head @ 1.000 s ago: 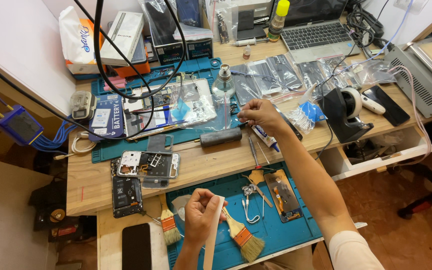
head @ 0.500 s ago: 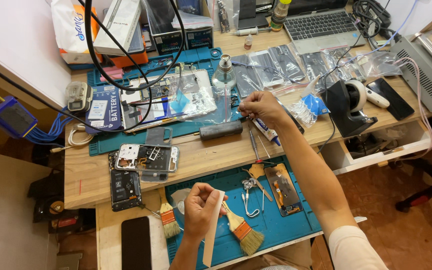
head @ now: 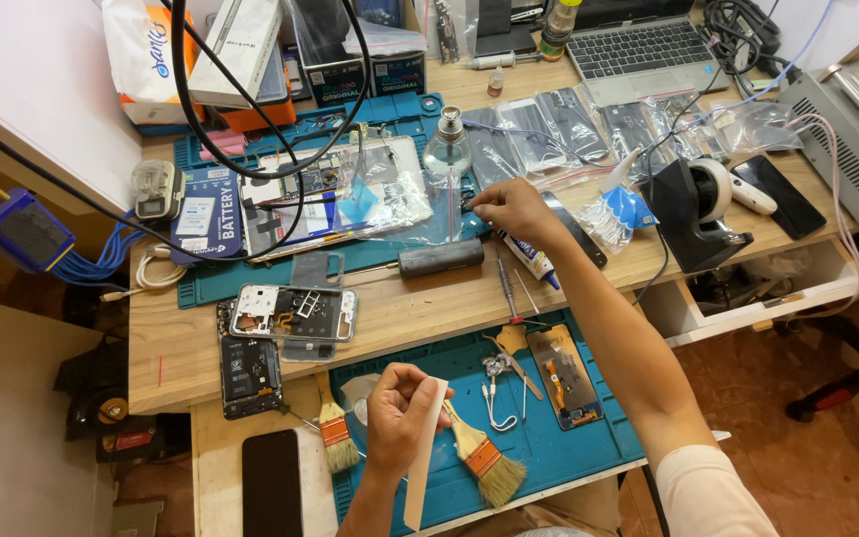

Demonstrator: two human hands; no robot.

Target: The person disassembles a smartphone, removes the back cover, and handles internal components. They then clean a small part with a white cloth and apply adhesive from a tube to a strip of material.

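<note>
Holding a thin white strip (head: pixel 426 449) upright, the left hand (head: pixel 397 411) pinches it near the top between thumb and fingers, low over the blue mat (head: pixel 589 452), between 2 brushes (head: pixel 333 432). The strip looks light, flat and bendy, so a gentle edge pinch close to the working end should keep it from flopping. Further right, the right hand (head: pixel 511 209) reaches over the clear plastic bags (head: pixel 429 199), fingertips drawn together on something small; what it grips I cannot tell.
</note>
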